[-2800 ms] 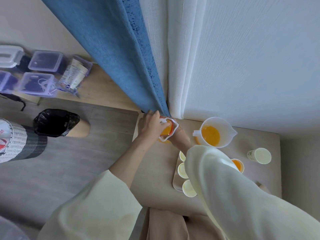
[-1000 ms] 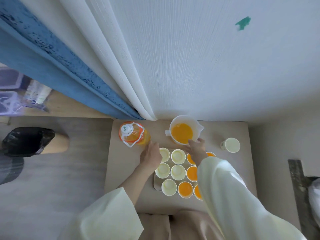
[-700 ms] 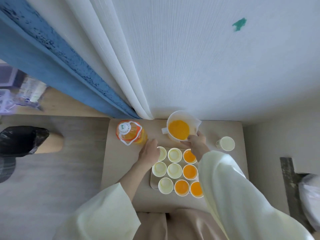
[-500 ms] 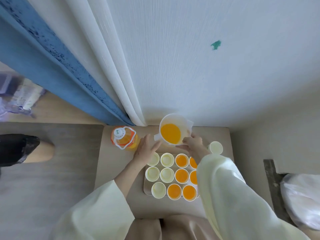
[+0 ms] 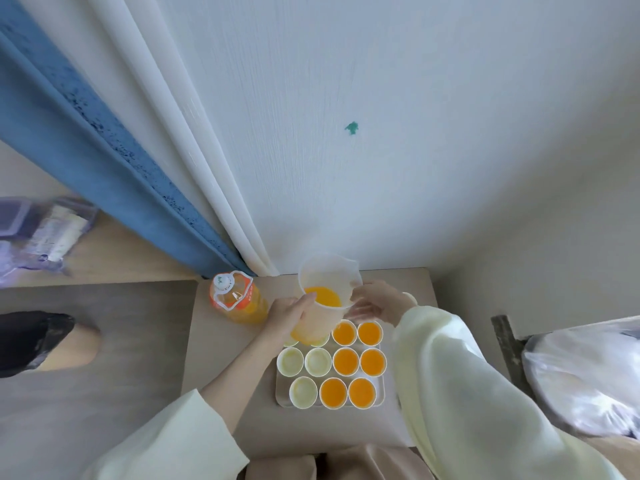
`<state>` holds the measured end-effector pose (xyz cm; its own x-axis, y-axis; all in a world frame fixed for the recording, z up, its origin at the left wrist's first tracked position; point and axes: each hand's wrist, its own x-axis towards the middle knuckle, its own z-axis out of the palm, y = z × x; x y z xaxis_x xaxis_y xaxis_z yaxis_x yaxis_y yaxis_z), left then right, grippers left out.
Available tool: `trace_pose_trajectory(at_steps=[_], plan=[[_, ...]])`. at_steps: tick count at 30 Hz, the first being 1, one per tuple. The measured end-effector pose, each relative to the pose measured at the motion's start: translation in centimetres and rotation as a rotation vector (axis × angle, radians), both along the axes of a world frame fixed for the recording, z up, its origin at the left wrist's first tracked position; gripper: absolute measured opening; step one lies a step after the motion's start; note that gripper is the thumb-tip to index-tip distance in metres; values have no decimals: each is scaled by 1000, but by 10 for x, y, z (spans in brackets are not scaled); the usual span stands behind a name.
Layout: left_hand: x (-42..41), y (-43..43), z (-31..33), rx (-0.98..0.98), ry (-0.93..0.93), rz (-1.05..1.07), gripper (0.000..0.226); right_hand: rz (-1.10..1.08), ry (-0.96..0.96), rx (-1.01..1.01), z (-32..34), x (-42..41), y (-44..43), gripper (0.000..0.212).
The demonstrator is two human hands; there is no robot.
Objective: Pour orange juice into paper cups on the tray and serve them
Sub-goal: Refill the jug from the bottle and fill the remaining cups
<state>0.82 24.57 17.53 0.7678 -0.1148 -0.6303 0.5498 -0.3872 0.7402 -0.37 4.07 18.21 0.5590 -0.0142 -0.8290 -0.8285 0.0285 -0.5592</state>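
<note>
The tray lies on the table, with cups in 3 rows on it and juice in the 6 toward 3 o'clock. The jug hangs over the tray's 11 o'clock corner, with the left hand at its 8 o'clock and the right hand at its 3 o'clock. The bottle stands at the tray's 10 o'clock.

Single head-worn wide-angle view. It looked steeply down and a bit forward from above the worktop, close in. The tray sat low centre, with the left hand and right hand at the jug just above it. Sleeves filled the bottom edge. The wall took the upper half, the curtain the upper left and the floor the left. Straight lines bowed toward the edges.
</note>
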Motion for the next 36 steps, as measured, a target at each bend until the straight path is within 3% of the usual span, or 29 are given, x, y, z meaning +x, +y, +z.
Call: trace_pose_trajectory(at_steps=[3, 8, 12, 20, 25, 30, 36], plan=[[-21, -4, 4, 40, 30, 66, 41, 57, -19, 5, -14, -21, -5, 27], [-51, -4, 7, 135, 57, 132, 37, -209, -25, 228, -49, -56, 5, 47], [-72, -4, 4, 223, 66, 162, 38, -286, 34, 329, -62, -88, 15, 33], [-96, -15, -21, 325, 74, 152, 42, -252, 100, 420, -93, -126, 27, 47], [-102, -23, -29, 377, 121, 121, 39, -225, 111, 403, -101, -132, 23, 68], [-104, -35, -36, 439, 165, 100, 42, -254, 107, 438, -108, -138, 18, 42], [-108, -44, -47, 435, 210, 108, 39, -284, 167, 430, -118, -139, 15, 38]])
